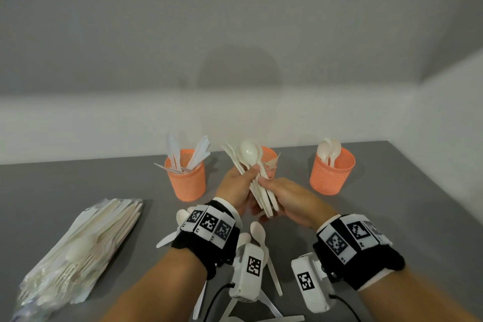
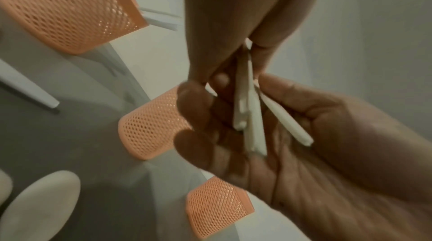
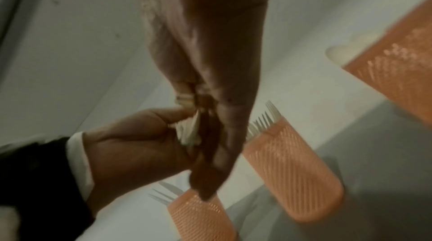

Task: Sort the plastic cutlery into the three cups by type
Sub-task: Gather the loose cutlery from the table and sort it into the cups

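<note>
Both hands hold one bunch of white plastic cutlery (image 1: 257, 183) above the table, in front of the middle cup; a spoon bowl tops it. My left hand (image 1: 239, 183) grips the bunch from the left, fingers curled round the handles (image 2: 251, 115). My right hand (image 1: 281, 191) pinches the handles from the right (image 3: 189, 131). Three orange mesh cups stand in a row: the left cup (image 1: 187, 180) holds knives, the middle cup (image 1: 270, 155) holds forks (image 3: 268, 115) and is partly hidden, the right cup (image 1: 332, 174) holds spoons.
A clear plastic bag of more cutlery (image 1: 78, 248) lies at the left of the grey table (image 1: 418, 217). Loose spoons (image 1: 258, 231) and other white pieces lie near the front edge under my wrists. A white wall rises just behind the cups.
</note>
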The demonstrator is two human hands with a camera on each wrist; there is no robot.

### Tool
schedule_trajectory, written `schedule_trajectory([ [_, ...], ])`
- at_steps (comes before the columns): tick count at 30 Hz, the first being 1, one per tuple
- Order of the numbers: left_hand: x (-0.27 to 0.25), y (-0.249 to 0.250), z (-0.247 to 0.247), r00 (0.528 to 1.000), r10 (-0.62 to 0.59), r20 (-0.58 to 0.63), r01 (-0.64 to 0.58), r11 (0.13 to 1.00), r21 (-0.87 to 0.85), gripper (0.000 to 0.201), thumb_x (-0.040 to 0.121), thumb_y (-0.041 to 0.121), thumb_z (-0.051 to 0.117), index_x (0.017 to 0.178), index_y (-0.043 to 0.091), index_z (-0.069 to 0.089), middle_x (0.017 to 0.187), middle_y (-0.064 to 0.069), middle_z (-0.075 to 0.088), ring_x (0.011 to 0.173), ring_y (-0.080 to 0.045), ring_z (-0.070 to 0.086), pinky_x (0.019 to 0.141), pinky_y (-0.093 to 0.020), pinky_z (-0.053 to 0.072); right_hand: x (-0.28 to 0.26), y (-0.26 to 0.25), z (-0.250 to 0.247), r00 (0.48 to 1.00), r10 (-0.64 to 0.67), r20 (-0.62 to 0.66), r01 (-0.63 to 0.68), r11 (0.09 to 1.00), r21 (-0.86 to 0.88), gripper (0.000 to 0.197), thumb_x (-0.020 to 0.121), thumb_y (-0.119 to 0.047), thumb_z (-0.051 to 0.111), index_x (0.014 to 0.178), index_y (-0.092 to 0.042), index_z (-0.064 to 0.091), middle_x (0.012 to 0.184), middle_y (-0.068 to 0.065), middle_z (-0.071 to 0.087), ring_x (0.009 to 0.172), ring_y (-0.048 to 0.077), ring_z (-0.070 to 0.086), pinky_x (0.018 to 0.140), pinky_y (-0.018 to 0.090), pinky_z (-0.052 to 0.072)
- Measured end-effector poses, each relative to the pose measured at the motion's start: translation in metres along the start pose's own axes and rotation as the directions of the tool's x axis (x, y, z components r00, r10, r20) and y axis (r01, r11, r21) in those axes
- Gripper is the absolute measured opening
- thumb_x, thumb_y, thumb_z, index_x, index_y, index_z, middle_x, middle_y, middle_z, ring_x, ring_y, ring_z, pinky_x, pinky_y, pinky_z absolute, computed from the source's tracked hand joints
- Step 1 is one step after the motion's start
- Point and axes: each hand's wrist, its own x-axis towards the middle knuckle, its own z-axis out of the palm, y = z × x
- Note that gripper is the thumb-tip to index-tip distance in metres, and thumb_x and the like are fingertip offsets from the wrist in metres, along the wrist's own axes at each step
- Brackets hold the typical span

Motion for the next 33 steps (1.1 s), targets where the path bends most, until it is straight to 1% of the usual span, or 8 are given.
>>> schedule_trajectory([
  [5, 0.005, -0.007, -0.005, 0.987, -0.012, -0.158, -0.010, 0.990, -0.137, 0.026, 0.097, 0.011, 0.041, 0.113, -0.004, 0.055, 0.076, -0.011, 0.070, 0.061, -0.017, 0.070, 0.054, -0.026, 0.057, -0.001, 0.003, 0.002, 0.986, -0.122, -0.117, 0.051, 0.877, -0.479, 0.029, 0.101, -0.018, 0.034, 0.080, -0.024, 0.054, 0.071, -0.005, 0.050, 0.064, 0.008, 0.047, 0.066, 0.019, 0.043],
  [9, 0.008, -0.004, -0.009, 0.981, 0.002, -0.193, -0.035, 0.985, -0.171, 0.018, 0.096, 0.011, 0.044, 0.102, 0.001, 0.058, 0.079, -0.013, 0.066, 0.059, -0.016, 0.068, 0.054, -0.026, 0.057, 0.004, 0.014, 0.010, 0.934, -0.310, -0.176, 0.158, 0.804, -0.573, 0.037, 0.098, -0.008, 0.035, 0.134, -0.016, 0.038, 0.080, -0.006, 0.054, 0.069, 0.008, 0.051, 0.057, 0.013, 0.038],
  [12, 0.008, 0.001, -0.010, 0.985, -0.016, -0.171, -0.014, 0.985, -0.174, 0.019, 0.098, 0.010, 0.040, 0.086, 0.006, 0.055, 0.072, -0.007, 0.056, 0.052, -0.009, 0.061, 0.056, -0.024, 0.052, 0.007, 0.017, 0.015, 0.840, -0.480, -0.252, 0.261, 0.766, -0.587, 0.028, 0.096, -0.004, 0.036, 0.122, -0.007, 0.045, 0.094, 0.016, 0.064, 0.080, 0.029, 0.060, 0.062, 0.024, 0.046],
  [15, 0.001, 0.001, -0.010, 0.996, -0.065, -0.053, 0.052, 0.974, -0.219, 0.028, 0.100, 0.016, 0.033, 0.102, 0.002, 0.057, 0.084, -0.010, 0.065, 0.072, -0.016, 0.065, 0.065, -0.027, 0.054, 0.010, 0.011, 0.024, 0.809, -0.531, -0.251, 0.356, 0.783, -0.511, 0.020, 0.098, -0.014, 0.041, 0.107, -0.004, 0.056, 0.094, 0.016, 0.064, 0.086, 0.029, 0.062, 0.077, 0.037, 0.050],
  [23, -0.009, -0.003, -0.009, 0.991, -0.091, 0.102, 0.114, 0.960, -0.256, 0.041, 0.102, 0.027, 0.024, 0.102, 0.008, 0.060, 0.084, -0.004, 0.074, 0.080, -0.011, 0.070, 0.076, -0.027, 0.052, 0.017, 0.002, 0.025, 0.807, -0.537, -0.246, 0.315, 0.744, -0.590, 0.015, 0.091, -0.018, 0.054, 0.099, -0.007, 0.060, 0.077, 0.000, 0.056, 0.061, 0.005, 0.049, 0.055, 0.007, 0.039],
  [27, -0.007, -0.009, -0.007, 0.996, -0.069, 0.057, 0.080, 0.977, -0.200, 0.042, 0.102, 0.026, 0.025, 0.124, 0.002, 0.053, 0.105, -0.011, 0.067, 0.095, -0.017, 0.066, 0.082, -0.025, 0.052, 0.019, 0.001, 0.024, 0.821, -0.526, -0.221, 0.278, 0.706, -0.651, 0.013, 0.093, -0.014, 0.044, 0.083, -0.007, 0.048, 0.063, -0.003, 0.045, 0.054, 0.006, 0.040, 0.049, 0.014, 0.036],
  [30, -0.006, -0.012, -0.009, 0.999, -0.033, 0.016, 0.035, 0.991, -0.132, 0.037, 0.101, 0.020, 0.030, 0.121, 0.001, 0.054, 0.095, -0.010, 0.067, 0.087, -0.017, 0.065, 0.072, -0.023, 0.054, 0.018, -0.001, 0.022, 0.857, -0.494, -0.148, 0.290, 0.698, -0.655, 0.022, 0.094, -0.013, 0.043, 0.073, -0.018, 0.041, 0.062, -0.003, 0.044, 0.054, 0.007, 0.040, 0.049, 0.014, 0.036],
  [33, -0.007, -0.012, -0.011, 0.999, 0.021, -0.040, -0.023, 0.998, -0.053, 0.029, 0.099, 0.013, 0.035, 0.114, 0.002, 0.057, 0.086, -0.007, 0.067, 0.078, -0.016, 0.066, 0.067, -0.023, 0.054, 0.021, 0.000, 0.019, 0.894, -0.432, -0.119, 0.269, 0.730, -0.628, 0.013, 0.095, -0.014, 0.042, 0.086, -0.008, 0.047, 0.068, -0.002, 0.047, 0.061, 0.010, 0.044, 0.055, 0.017, 0.035],
])
